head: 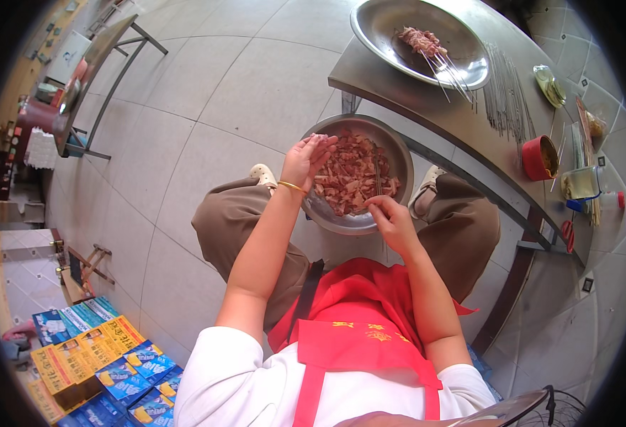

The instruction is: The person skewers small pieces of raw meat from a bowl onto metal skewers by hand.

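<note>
A steel basin (405, 184) of chopped raw meat (347, 173) stands low between my knees. Over its left rim, my left hand (307, 160) is raised with a small pale-pink piece of meat (319, 137) at its fingertips. Several thin metal skewers (378, 171) lie across the right part of the basin, over the meat. My right hand (393, 220) is at the near right rim, thumb and forefinger pinched together beside the skewers. Whether a skewer is between those fingers is too fine to make out.
On the steel table (398, 109) at right are a wide bowl (366, 32) with meat-loaded skewers (422, 42), a heap of bare skewers (508, 91), a red tub (540, 157) and red-handled scissors (568, 235). Stacked cartons (105, 363) stand at lower left.
</note>
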### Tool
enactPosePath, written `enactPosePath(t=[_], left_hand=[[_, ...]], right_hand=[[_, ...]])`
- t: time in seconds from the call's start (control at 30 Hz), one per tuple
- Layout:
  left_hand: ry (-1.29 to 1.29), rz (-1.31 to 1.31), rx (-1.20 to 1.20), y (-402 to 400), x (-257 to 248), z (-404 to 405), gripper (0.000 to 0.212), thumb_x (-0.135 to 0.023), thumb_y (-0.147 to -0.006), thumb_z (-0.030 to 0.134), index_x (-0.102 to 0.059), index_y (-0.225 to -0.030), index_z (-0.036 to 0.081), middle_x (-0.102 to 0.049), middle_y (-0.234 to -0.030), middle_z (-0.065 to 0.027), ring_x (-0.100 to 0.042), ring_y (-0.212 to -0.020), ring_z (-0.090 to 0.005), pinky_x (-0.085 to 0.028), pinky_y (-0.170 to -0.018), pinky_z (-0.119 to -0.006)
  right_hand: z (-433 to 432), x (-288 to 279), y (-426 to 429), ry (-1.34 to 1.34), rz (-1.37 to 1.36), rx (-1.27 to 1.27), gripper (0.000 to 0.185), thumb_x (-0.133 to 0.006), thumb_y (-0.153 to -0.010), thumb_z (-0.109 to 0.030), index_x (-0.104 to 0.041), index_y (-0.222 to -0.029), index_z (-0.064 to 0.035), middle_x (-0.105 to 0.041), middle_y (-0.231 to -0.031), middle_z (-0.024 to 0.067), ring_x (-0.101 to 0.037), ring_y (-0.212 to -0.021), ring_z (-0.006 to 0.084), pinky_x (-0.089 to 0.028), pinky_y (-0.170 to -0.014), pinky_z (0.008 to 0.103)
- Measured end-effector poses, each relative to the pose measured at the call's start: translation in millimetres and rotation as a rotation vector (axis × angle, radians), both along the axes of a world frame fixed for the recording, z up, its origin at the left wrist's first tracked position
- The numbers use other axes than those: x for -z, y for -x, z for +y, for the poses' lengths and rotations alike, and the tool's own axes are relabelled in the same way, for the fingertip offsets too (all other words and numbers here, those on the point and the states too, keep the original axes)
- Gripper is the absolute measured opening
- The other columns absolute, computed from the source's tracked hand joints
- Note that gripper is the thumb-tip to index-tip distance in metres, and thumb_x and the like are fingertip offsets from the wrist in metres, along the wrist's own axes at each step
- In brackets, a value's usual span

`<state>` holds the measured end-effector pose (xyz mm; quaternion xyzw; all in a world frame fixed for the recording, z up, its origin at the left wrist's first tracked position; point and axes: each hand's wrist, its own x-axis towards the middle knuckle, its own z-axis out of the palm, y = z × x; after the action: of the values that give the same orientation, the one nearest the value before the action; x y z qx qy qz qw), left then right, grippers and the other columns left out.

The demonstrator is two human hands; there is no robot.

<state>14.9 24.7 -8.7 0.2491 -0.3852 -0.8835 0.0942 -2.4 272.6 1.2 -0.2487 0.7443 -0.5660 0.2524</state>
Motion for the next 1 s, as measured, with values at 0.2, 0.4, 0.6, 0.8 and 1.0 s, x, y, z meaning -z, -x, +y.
enactPosePath(t=[0.2,0.4,0.6,0.8,1.0], left_hand=[[-0.05,0.008,0.007,0,2,3,0.017,-0.054,-0.094,0.017,-0.062,-0.101,0.004,-0.066,-0.107,-0.0123,-0.065,-0.092,-0.017,-0.053,-0.079,-0.024],[-0.176,0.037,0.003,-1,3,4,0.018,-0.053,-0.094,0.016,-0.061,-0.103,0.003,-0.065,-0.109,-0.0127,-0.064,-0.093,-0.0177,-0.053,-0.079,-0.024],[-0.162,0.073,0.029,0,4,12,0.017,-0.054,-0.094,0.017,-0.059,-0.104,0.005,-0.064,-0.11,-0.0122,-0.063,-0.094,-0.0167,-0.053,-0.08,-0.024],[0.023,0.067,-0.02,2,7,17,0.013,-0.056,-0.093,0.016,-0.058,-0.103,0.007,-0.065,-0.108,-0.0111,-0.063,-0.095,-0.0144,-0.051,-0.079,-0.023],[0.143,-0.003,0.038,0,7,14,0.02,-0.057,-0.093,0.021,-0.059,-0.106,0.006,-0.066,-0.107,-0.0109,-0.063,-0.095,-0.0148,-0.049,-0.08,-0.024]], right_hand=[[0,-4,-1,-0.018,0.056,-0.018,0.014,-0.058,-0.089,-0.009,-0.06,-0.099,0.0016,-0.062,-0.074,0.0103,-0.057,-0.065,0.0134,-0.045,-0.061,0.0262],[-1,-4,-2,0.026,0.043,-0.016,0.013,-0.058,-0.09,-0.008,-0.06,-0.099,0.0012,-0.062,-0.073,0.0089,-0.056,-0.065,0.0123,-0.044,-0.06,0.0249],[-3,0,-4,0.029,0.052,0.028,0.012,-0.058,-0.09,-0.007,-0.06,-0.098,0.0012,-0.061,-0.072,0.0086,-0.056,-0.064,0.0122,-0.043,-0.059,0.0251],[-5,3,-5,0.0,0.079,0.052,0.014,-0.058,-0.09,-0.01,-0.06,-0.098,0.001,-0.063,-0.073,0.0104,-0.057,-0.063,0.014,-0.044,-0.059,0.0264],[-1,2,-2,-0.024,0.126,0.033,0.015,-0.059,-0.089,-0.011,-0.062,-0.099,-0.0012,-0.065,-0.078,0.0143,-0.061,-0.065,0.0199,-0.046,-0.062,0.0289]])
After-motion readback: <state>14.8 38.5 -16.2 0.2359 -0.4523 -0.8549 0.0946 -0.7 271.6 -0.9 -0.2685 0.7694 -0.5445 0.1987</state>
